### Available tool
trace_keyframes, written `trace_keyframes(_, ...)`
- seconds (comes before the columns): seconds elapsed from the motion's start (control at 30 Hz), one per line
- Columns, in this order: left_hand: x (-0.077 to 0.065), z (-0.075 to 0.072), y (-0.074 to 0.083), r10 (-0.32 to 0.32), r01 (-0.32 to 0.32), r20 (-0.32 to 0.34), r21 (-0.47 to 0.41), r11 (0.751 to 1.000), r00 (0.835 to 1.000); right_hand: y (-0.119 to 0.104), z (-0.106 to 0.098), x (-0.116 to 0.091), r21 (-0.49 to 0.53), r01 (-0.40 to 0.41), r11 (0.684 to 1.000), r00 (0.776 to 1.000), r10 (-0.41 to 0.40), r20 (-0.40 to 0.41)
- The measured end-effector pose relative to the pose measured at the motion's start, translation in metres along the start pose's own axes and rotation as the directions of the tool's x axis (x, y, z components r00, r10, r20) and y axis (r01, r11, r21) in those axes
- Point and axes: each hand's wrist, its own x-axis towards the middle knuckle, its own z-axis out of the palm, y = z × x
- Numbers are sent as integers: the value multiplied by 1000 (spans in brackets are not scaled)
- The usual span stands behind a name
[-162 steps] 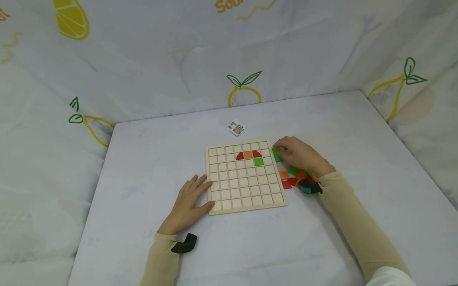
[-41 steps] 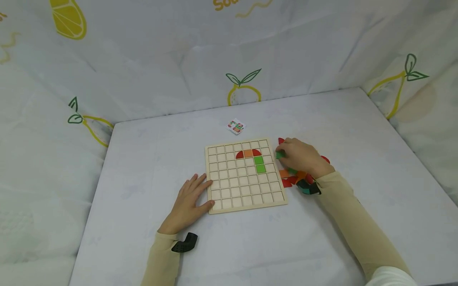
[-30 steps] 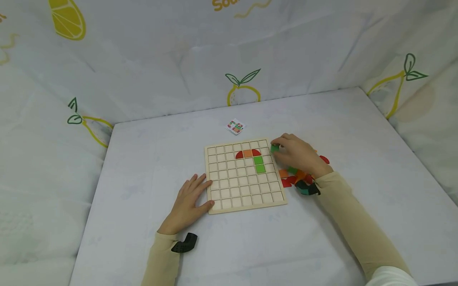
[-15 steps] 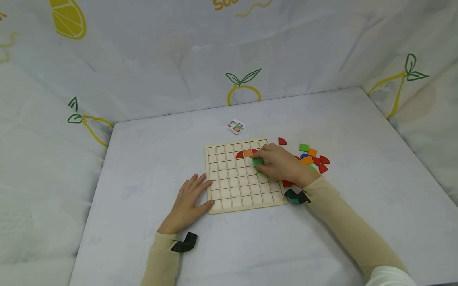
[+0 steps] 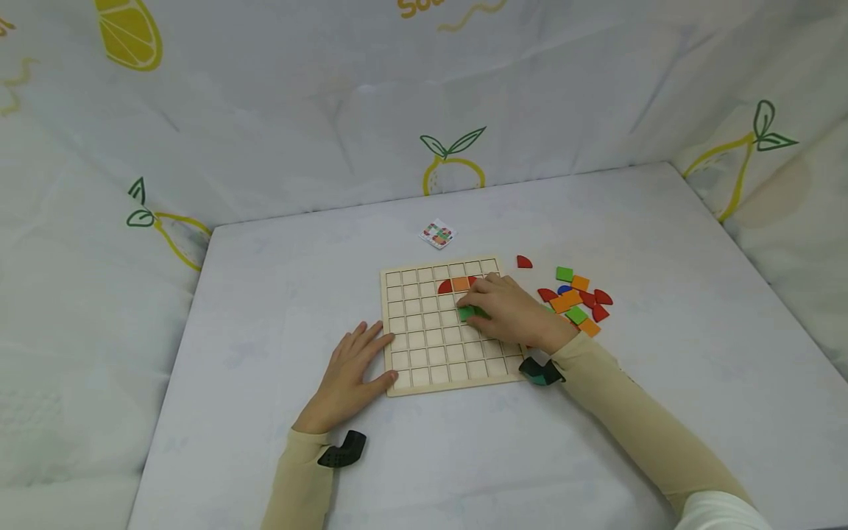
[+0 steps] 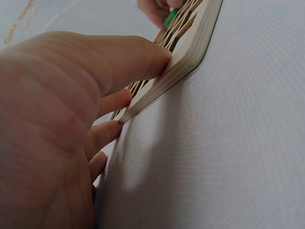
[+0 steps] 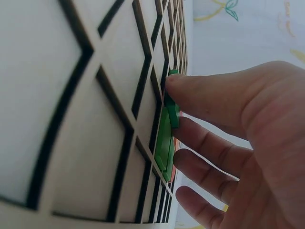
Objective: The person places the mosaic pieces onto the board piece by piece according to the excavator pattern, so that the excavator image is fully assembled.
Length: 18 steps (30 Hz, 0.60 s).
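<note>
On the white table [image 5: 450,456], the left hand [image 5: 344,383], fingers spread, rests against the grid board [image 5: 424,343]; the right hand [image 5: 509,312] pinches 1 green tile [image 5: 467,313] over its cells. The right wrist view shows more green [image 7: 164,136] beside that tile, largely hidden in the head view, which alone shows the card [image 5: 438,234] and loose pieces [image 5: 560,303]. The board's edge is pale wood; the table covering looks woven.
</note>
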Motion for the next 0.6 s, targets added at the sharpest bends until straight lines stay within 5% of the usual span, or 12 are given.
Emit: trace_keyframes(0.6,0,-1,2,-11,11,2,3,1000,1000,-6,0,-1,-5,3,1000,1000,-3,3)
